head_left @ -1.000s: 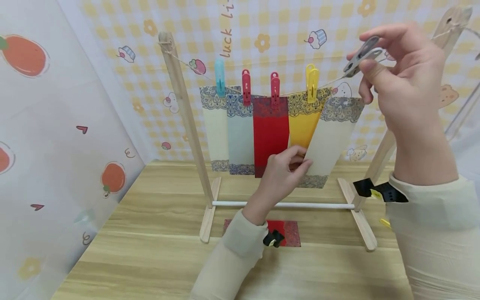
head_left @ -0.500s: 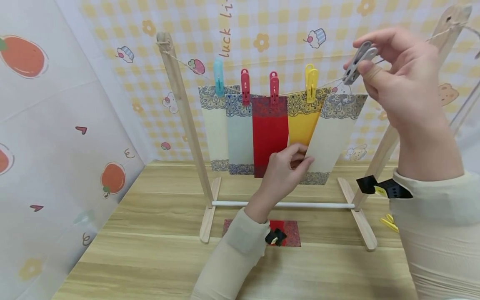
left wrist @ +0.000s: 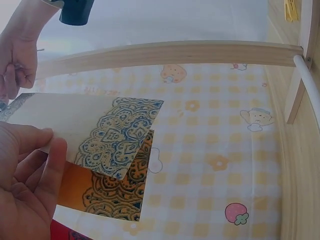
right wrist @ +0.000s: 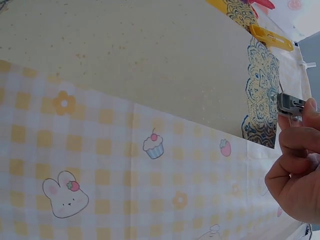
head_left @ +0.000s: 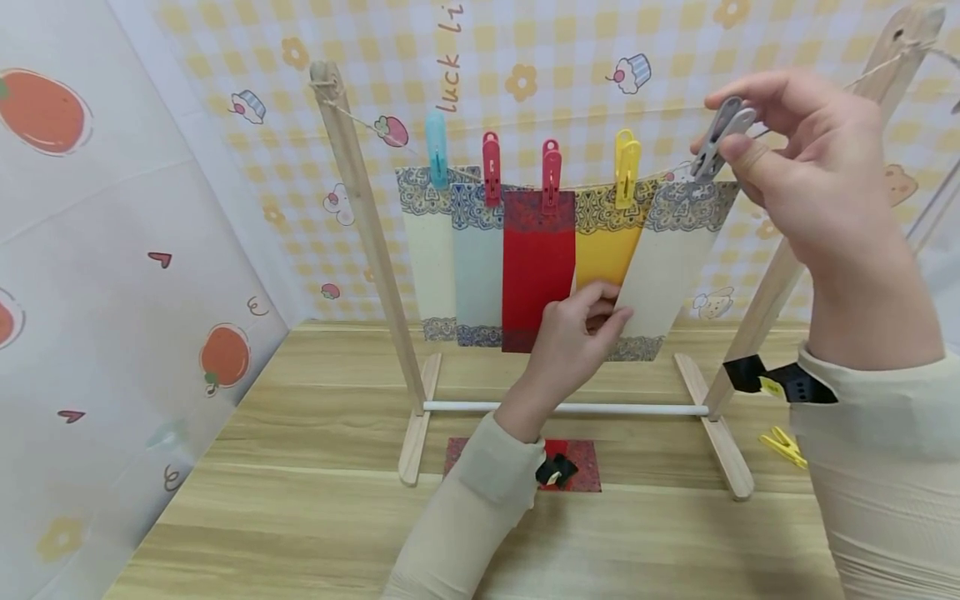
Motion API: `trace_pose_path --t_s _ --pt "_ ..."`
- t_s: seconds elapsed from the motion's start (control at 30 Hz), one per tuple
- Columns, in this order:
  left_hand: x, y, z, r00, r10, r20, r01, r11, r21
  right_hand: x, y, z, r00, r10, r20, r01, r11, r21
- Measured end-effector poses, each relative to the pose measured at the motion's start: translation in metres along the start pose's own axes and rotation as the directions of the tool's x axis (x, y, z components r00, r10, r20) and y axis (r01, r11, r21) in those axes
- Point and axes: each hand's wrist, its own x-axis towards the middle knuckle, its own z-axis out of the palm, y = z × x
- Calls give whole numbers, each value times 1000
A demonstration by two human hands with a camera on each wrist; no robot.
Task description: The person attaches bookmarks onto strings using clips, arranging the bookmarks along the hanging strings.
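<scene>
My left hand [head_left: 577, 333] pinches the left edge of a cream paper card [head_left: 671, 271] with blue patterned ends, which hangs tilted at the right of the row. Between thumb and fingers my right hand [head_left: 817, 158] holds a grey clothespin [head_left: 722, 140], its tip at the card's top edge by the string [head_left: 663, 173]. In the right wrist view the grey clothespin [right wrist: 290, 104] meets the patterned end; whether it grips the card I cannot tell. Beside the cream card, a yellow card [head_left: 600, 250] hangs under a yellow clothespin [head_left: 626, 171], partly covered by my left fingers.
Red [head_left: 536, 267], pale blue [head_left: 478, 267] and pale cream [head_left: 435, 267] cards hang further left from clothespins. A wooden stand [head_left: 375, 250] with a white crossbar [head_left: 630, 410] carries the string. A red card [head_left: 581, 467] and a yellow clothespin [head_left: 783, 447] lie on the table [head_left: 300, 500].
My right hand has lowered the grey clothespin and tipped it more upright, down to the cream card's top edge. The cream card has risen slightly in my left hand.
</scene>
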Motion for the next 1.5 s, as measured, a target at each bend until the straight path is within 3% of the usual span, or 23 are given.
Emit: trace_pose_path --t_s 0.47,0.8,0.93,1.03,1.13,1.5 --pt "2 6 5 1000 17 -16 -17 1000 -17 -4 -1 -1 1000 -15 8 16 997 -73" --pt "4 9 6 998 46 -33 -46 999 -15 -5 -2 -3 999 -6 34 8 999 -51" --pt "4 10 6 998 46 -34 -47 999 -9 -4 -3 -5 998 7 56 -2 995 -96" --pt "4 9 5 999 37 -33 -37 999 -3 -5 -4 -6 997 19 69 -11 994 -113" --pt "4 8 5 1000 14 -20 -14 1000 5 -6 -3 -7 996 19 82 -14 998 -68" --pt "-2 0 5 998 -57 22 56 998 25 -8 -3 0 1000 3 24 -1 998 -70"
